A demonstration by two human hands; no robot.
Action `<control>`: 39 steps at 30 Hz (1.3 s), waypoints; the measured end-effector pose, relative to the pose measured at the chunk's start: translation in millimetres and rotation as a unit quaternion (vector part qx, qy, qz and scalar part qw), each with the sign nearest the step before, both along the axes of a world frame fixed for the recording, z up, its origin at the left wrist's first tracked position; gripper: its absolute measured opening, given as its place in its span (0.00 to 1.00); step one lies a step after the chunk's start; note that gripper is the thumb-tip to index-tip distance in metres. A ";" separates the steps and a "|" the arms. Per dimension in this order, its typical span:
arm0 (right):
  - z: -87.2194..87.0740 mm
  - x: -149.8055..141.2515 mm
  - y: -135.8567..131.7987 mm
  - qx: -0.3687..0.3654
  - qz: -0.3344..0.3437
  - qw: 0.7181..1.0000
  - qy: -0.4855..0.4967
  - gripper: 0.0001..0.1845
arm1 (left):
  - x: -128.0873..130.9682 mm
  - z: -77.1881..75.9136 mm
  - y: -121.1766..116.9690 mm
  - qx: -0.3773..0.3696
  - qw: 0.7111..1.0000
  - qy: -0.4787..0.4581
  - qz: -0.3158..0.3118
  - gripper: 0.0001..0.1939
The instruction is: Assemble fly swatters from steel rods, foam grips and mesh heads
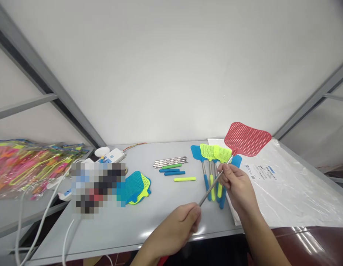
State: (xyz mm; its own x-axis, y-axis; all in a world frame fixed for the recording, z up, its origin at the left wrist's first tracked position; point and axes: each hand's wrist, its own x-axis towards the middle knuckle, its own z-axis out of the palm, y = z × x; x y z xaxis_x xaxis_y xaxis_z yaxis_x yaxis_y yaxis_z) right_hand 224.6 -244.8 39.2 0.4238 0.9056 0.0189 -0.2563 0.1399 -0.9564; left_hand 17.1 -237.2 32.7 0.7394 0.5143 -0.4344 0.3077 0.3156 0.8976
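Note:
My right hand (235, 181) pinches the thin metal rod (214, 183) of a fly swatter just below its red mesh head (247, 139), which is raised above the table. Lower down, my left hand (179, 225) is closed around the rod's bottom end. Right behind the rod, several finished swatters (213, 162) with blue and yellow-green heads and grips lie on the grey table (160, 207).
Metal rods (170, 162) and loose blue, green and yellow grips (174, 173) lie mid-table. Blue and yellow swatter heads (136, 187) sit to the left, by a power strip (112, 157) and white cables. Clear plastic bags (282, 184) cover the right; a bag of colourful parts (27, 164) lies far left.

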 end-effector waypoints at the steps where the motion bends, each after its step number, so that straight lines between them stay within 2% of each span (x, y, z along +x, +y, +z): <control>1: 3.9 3.9 3.4 0.011 -0.009 1.000 0.009 0.16 | -1.7 2.2 0.1 0.014 1.000 0.006 0.001 0.23; 7: 22.7 28.5 16.3 0.072 -0.107 0.990 0.058 0.13 | -15.6 9.1 -1.2 0.041 0.997 0.063 -0.028 0.23; 11: 32.6 36.2 18.8 0.085 -0.110 0.988 0.062 0.13 | -22.5 11.2 -0.3 0.055 0.995 0.070 -0.044 0.24; 14: 27.4 22.9 14.5 0.074 -0.096 0.990 0.074 0.14 | -24.8 11.9 4.3 0.075 0.994 0.069 -0.050 0.24; 19: -1.6 -16.1 -2.4 -0.037 0.035 0.998 0.020 0.18 | -28.9 7.5 13.5 0.108 0.991 0.077 -0.035 0.24; 22: -7.9 -20.6 -8.0 -0.058 0.060 0.997 0.004 0.19 | -33.9 7.8 17.0 0.128 0.987 0.082 -0.045 0.23; 25: -1.4 -4.2 -6.9 -0.041 0.038 0.998 0.022 0.16 | -42.4 12.1 18.4 0.149 0.982 0.098 -0.056 0.22; 29: 13.1 30.6 -1.8 0.027 -0.076 0.994 0.075 0.13 | -57.1 15.9 17.1 0.175 0.973 0.125 -0.084 0.21; 31: 19.4 43.5 -1.0 0.036 -0.100 0.992 0.075 0.12 | -62.7 15.2 16.5 0.182 0.970 0.129 -0.097 0.21; 35: 22.7 45.2 -3.7 0.038 -0.098 0.992 0.065 0.12 | -66.7 14.8 19.7 0.193 0.967 0.128 -0.106 0.22; 37: 16.3 33.1 -6.4 0.026 -0.081 0.995 0.060 0.13 | -66.2 16.6 22.9 0.200 0.964 0.132 -0.112 0.22; 39: 5.7 16.2 -10.6 -0.009 -0.036 0.998 0.048 0.15 | -65.2 18.9 25.9 0.205 0.963 0.134 -0.117 0.22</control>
State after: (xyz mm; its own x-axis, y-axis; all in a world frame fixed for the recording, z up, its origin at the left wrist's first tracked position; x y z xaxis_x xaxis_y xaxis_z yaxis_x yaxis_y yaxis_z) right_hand 240.8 -255.4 44.9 0.4870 0.8725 -0.0401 -0.3360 0.1448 -0.9307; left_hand -48.1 -211.3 51.6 0.7458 0.5156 -0.4218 0.5648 -0.1536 0.8108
